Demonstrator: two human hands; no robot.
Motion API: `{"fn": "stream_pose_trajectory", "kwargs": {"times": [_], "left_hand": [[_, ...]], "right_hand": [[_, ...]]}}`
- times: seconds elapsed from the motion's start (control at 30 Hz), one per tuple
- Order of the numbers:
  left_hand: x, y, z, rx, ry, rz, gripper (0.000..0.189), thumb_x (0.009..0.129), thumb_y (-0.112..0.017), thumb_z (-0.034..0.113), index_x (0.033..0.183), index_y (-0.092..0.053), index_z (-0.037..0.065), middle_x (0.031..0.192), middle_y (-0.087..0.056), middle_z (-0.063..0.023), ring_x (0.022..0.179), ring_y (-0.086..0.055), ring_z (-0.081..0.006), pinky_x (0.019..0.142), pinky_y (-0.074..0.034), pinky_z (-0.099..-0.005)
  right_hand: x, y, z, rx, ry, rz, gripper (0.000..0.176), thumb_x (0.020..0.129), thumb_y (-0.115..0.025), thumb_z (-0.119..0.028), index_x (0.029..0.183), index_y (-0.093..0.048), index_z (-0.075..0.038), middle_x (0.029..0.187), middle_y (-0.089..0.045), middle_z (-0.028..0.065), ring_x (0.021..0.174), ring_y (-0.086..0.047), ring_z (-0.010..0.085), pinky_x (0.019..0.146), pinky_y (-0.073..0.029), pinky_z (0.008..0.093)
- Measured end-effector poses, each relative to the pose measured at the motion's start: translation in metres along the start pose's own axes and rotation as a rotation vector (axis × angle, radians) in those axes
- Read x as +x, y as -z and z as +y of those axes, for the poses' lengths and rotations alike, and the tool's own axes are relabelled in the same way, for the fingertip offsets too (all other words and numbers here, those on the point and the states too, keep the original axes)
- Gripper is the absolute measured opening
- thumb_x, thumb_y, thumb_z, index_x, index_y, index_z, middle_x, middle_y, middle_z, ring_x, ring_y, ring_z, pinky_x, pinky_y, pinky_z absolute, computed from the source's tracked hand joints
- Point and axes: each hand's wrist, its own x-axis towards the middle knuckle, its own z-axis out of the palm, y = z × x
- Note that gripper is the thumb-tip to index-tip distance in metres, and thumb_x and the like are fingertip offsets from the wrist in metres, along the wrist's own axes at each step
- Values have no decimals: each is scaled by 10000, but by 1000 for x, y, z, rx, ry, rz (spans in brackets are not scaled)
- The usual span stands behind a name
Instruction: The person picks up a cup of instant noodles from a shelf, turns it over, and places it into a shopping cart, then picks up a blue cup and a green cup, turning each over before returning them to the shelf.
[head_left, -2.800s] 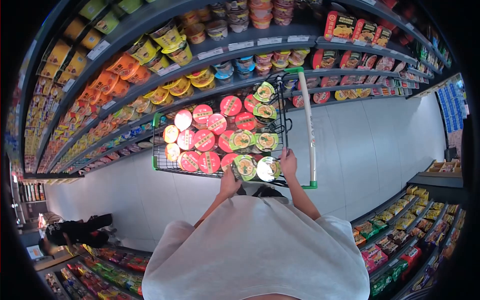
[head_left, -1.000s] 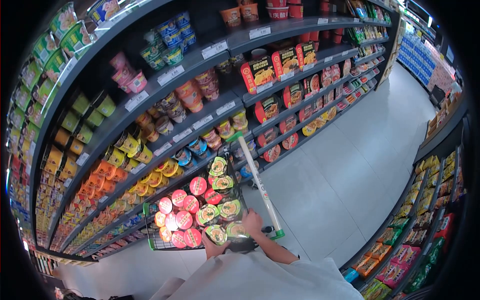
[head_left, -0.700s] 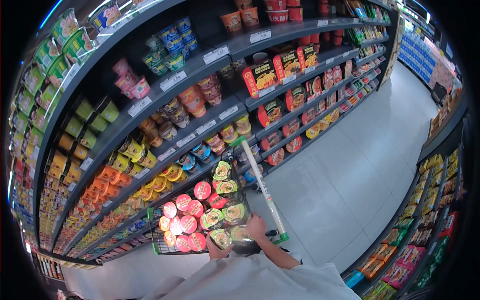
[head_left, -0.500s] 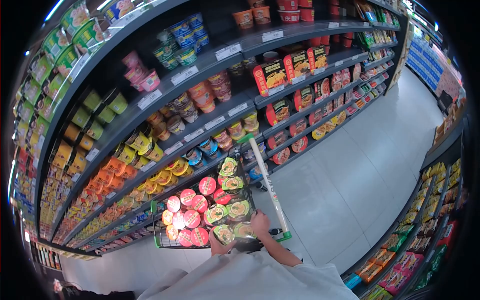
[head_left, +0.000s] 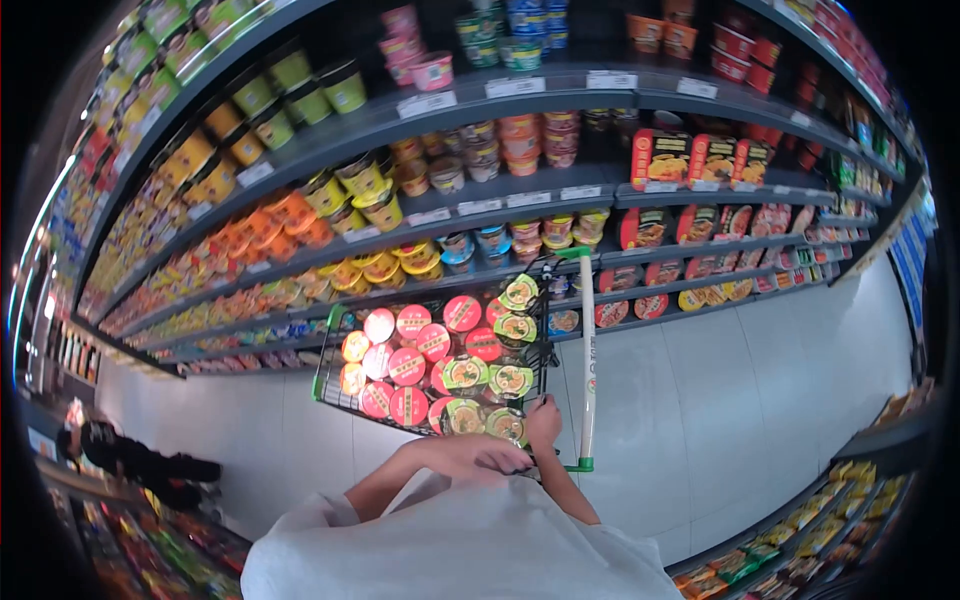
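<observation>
A black wire shopping cart with green corners (head_left: 318, 388) stands before me, filled with several round cup-noodle tubs. Red-lidded tubs (head_left: 407, 366) fill the left and middle, while green-lidded bowl noodles (head_left: 465, 373) lie toward the right. My right hand (head_left: 543, 421) is closed at the cart's rear rim, beside the green bowls. Just in front of my shirt, my left hand (head_left: 482, 456) is off the tubs, its fingers loosely extended toward my right wrist with nothing visible in them. The cart's pale push handle (head_left: 588, 360) stands to the right of both hands, untouched.
Long shelves (head_left: 560, 95) of cup and bowl noodles curve along the far side, close to the cart. Grey tile floor (head_left: 680, 400) extends right. A person in dark clothes (head_left: 130, 455) is at the left. Another shelf with packets (head_left: 790, 530) stands at lower right.
My view has turned left, so shelves and cart appear farther right. My left hand has let go of a green-lidded bowl and drawn back toward my body. My right hand stays at the cart's rim.
</observation>
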Motion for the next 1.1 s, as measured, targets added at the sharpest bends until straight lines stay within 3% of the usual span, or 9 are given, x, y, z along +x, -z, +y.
{"fn": "stream_pose_trajectory", "kwargs": {"times": [0.13, 0.37, 0.43, 0.5, 0.57, 0.63, 0.73, 0.83, 1.1], "left_hand": [[7, -34, 81, -36, -472, -423, 373, 891, -738, 176, 1212, -641, 13, 1148, -662, -82, 1018, -647, -220, 894, -513, -327], [3, -31, 68, -445, -387, 370, 164, 772, -857, 125, 791, -714, 46, 681, -647, -35, 585, -613, -163, 525, -480, -272], [11, -17, 70, -688, -307, 760, 483, 976, -637, 370, 596, -473, 121, 563, -483, 27, 485, -496, -115, 395, -318, -253], [10, -2, 75, -1184, -701, 397, 640, 987, -454, 619, 577, -389, 132, 535, -383, 44, 477, -423, -108, 442, -312, -239], [22, 10, 89, -1127, -915, 222, 683, 931, -355, 763, 676, -453, 137, 656, -417, 23, 601, -456, -129, 570, -365, -280], [31, 6, 111, -1151, -975, 117, 843, 873, -340, 837, 1126, -595, 75, 1152, -594, -101, 1099, -563, -228, 933, -431, -397], [31, -8, 141, -1169, -882, 276, 1126, 839, -336, 871, 1563, -178, 24, 1640, -144, -171, 1513, -152, -328, 1205, -180, -500], [29, -9, 140, -1120, -938, 202, 1217, 827, -319, 886, 1571, 64, 2, 1655, 119, -172, 1530, 109, -342, 1233, 18, -522], [28, -12, 134, -821, -957, 144, 1275, 774, -278, 941, 1573, 48, 3, 1650, 128, -186, 1521, 112, -384, 1228, 18, -532]], "right_hand": [[-2, 7, -7, -4, -13, -20, 250, 932, -556, -253, 1035, -644, -43, 899, -698, 228, 899, -678, 421, 765, -531, 538], [2, -2, 2, -32, 47, 23, 277, 938, -561, -272, 1055, -647, -36, 892, -699, 236, 860, -674, 438, 748, -526, 537], [1, -2, 2, -39, 38, 25, 288, 939, -560, -274, 1074, -649, -35, 892, -699, 240, 856, -676, 438, 747, -529, 536], [1, -2, 1, -46, 19, 18, 289, 941, -558, -274, 1078, -650, -37, 896, -700, 241, 859, -678, 438, 747, -531, 535], [0, 1, -4, -38, 10, 7, 282, 941, -558, -273, 1071, -649, -40, 902, -702, 240, 863, -680, 437, 749, -533, 535], [-1, 3, -6, -41, 0, 2, 276, 942, -559, -274, 1065, -649, -45, 906, -704, 238, 870, -681, 435, 754, -535, 533], [-1, 3, -7, -47, -5, -12, 268, 942, -560, -277, 1056, -647, -50, 907, -705, 236, 876, -683, 434, 758, -536, 533], [0, 0, -5, -33, 3, -12, 264, 943, -559, -276, 1051, -645, -51, 904, -706, 238, 878, -684, 434, 760, -537, 533], [3, -9, 8, -50, 47, -52, 260, 947, -555, -272, 1036, -637, -41, 887, -702, 249, 868, -677, 451, 755, -532, 543]]}}
